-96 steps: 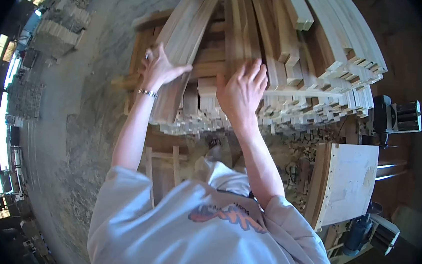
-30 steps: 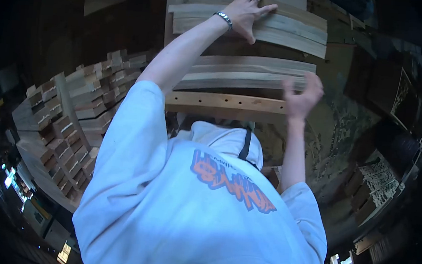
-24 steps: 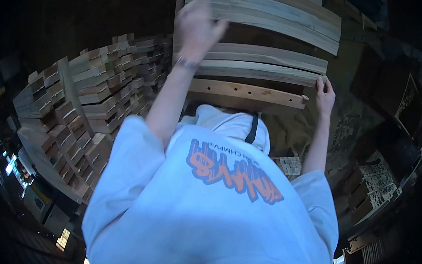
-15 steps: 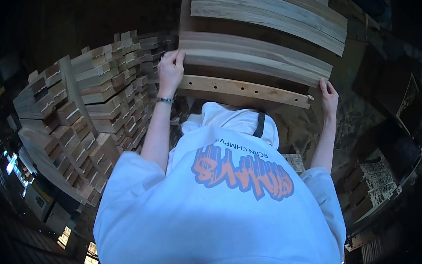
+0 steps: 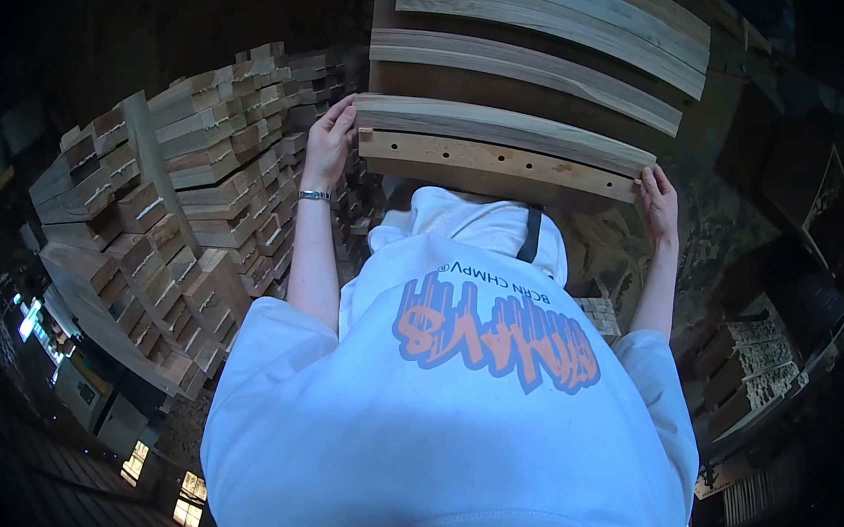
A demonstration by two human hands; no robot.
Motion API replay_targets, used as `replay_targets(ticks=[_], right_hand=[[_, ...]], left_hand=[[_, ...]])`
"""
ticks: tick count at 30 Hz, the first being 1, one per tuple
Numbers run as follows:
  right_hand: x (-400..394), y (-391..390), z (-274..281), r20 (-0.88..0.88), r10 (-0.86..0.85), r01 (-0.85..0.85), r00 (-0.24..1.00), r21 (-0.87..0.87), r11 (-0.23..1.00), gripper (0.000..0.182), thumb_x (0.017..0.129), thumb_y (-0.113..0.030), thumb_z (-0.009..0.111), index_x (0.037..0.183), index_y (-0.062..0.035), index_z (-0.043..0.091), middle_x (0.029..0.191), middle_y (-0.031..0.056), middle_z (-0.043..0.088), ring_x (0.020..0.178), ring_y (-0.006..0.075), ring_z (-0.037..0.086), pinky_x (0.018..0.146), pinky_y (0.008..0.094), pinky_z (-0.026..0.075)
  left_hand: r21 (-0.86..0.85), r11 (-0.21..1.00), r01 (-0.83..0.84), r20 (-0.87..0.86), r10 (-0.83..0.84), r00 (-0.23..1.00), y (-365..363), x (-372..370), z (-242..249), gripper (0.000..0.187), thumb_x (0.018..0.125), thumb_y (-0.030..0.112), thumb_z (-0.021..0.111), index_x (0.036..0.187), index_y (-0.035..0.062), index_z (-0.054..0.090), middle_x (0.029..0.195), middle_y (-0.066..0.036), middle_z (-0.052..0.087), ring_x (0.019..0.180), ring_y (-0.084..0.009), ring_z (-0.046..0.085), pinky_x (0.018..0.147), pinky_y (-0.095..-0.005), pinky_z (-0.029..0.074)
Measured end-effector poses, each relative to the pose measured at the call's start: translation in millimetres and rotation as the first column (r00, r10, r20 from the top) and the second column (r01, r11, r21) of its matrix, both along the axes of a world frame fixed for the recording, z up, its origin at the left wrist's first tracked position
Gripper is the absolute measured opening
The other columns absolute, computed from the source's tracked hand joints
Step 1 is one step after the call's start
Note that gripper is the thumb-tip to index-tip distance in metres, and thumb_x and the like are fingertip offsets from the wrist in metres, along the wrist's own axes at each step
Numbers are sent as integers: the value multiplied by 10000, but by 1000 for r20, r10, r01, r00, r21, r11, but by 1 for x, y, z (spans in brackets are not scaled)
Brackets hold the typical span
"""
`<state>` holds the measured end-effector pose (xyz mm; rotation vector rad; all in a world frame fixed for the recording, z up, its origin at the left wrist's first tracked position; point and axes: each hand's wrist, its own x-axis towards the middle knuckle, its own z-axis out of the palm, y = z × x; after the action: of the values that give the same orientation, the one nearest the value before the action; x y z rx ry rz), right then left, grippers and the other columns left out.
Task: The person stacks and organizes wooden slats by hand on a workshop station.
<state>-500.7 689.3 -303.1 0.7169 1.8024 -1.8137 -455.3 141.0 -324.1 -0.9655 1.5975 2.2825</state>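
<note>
You grasp the board by its ends, left hand and right hand; best hold it parallel to the holed strip.

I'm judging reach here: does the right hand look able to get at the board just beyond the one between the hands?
Probably yes, once it lets go: the right hand grips an end of the held board, and the next board lies just beyond, its right end uncovered.
</note>
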Motion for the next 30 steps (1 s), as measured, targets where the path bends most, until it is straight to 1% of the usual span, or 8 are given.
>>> replay_targets(ticks=[6,8,11,19,24,27,28,30], right_hand=[[-56,-22,3,11,-45,46,999,-75,996,551,979,-452,504,1285,2,558,1194,54,621,1087,154,562,940,287,412],[-81,-40,10,-260,106,33,960,480,877,536,972,-461,518,1188,20,614,1094,43,652,1014,138,576,897,265,418],[-94,-38,-1,-94,261,-133,961,671,729,478,973,-422,543,1089,27,655,983,26,665,924,119,578,856,250,427],[-61,-5,-1,-55,188,-180,981,123,976,393,964,-291,589,1229,-1,595,1118,31,626,1056,98,540,936,238,396],[-65,-4,-6,54,96,-93,994,-43,995,548,945,-451,559,1273,-14,535,1184,59,599,1129,150,534,996,260,367],[-108,-1,-23,97,-198,196,975,36,980,672,951,-546,485,1352,-7,461,1272,102,561,1182,164,511,1010,282,364],[-128,0,-27,22,-388,385,922,86,919,755,940,-578,482,1410,7,406,1335,125,530,1233,174,483,1034,293,346],[-148,0,-30,-188,-399,429,897,162,889,707,934,-579,498,1335,3,516,1250,126,604,1150,187,547,990,292,382]], left_hand=[[91,989,113,190,-128,973,-20,-27,-16,542,1002,450,440,1324,23,523,1139,-54,635,947,-132,598,803,-306,477],[-162,967,197,176,-168,970,-16,-57,-28,519,1001,412,457,1287,-10,558,1152,-93,657,983,-164,616,864,-334,474],[-600,768,221,27,-257,966,10,-96,-6,513,1001,398,462,1242,-37,585,1163,-146,669,1047,-192,623,907,-318,460],[-611,751,250,125,-221,967,12,-39,11,487,993,371,499,1256,-33,571,1205,-172,647,1138,-205,595,976,-299,425],[-550,812,193,25,-215,976,6,-30,-6,536,999,408,472,1268,-47,561,1189,-117,655,1078,-204,608,949,-297,439],[-26,986,166,194,-158,968,-19,-59,-17,635,1007,496,360,1198,-61,598,999,-64,674,921,-183,616,842,-301,469],[-27,986,165,187,-158,970,-17,-82,-23,635,1007,496,360,1198,-61,598,999,-64,674,921,-183,616,842,-301,469],[-599,748,286,182,-220,958,-12,-124,-21,598,1000,486,377,1166,-31,628,983,-115,699,967,-238,639,846,-337,476]])
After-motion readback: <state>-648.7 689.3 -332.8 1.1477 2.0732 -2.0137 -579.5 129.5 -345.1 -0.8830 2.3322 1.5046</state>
